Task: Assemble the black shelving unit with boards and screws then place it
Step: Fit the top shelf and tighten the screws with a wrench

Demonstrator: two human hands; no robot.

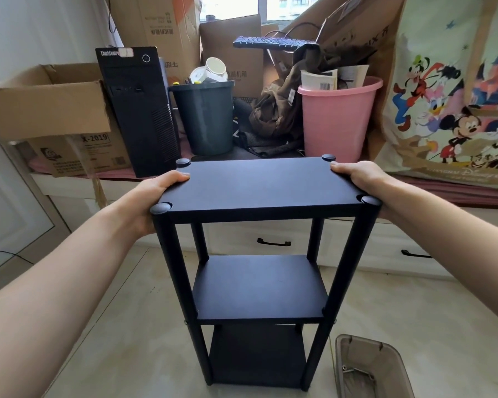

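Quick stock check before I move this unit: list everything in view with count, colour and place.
shelving unit: one, black, three boards, standing on floor, centre
clear tub: one, grey-tinted, floor lower right, small metal parts inside
computer tower: one, black, ledge left
bin: one, dark green, ledge centre
pink bin: one, ledge right
keyboard: one, black, on boxes
cardboard boxes: several, brown, ledge
cartoon bag: one, far right
left hand: grips top board's left edge
right hand: grips right edge
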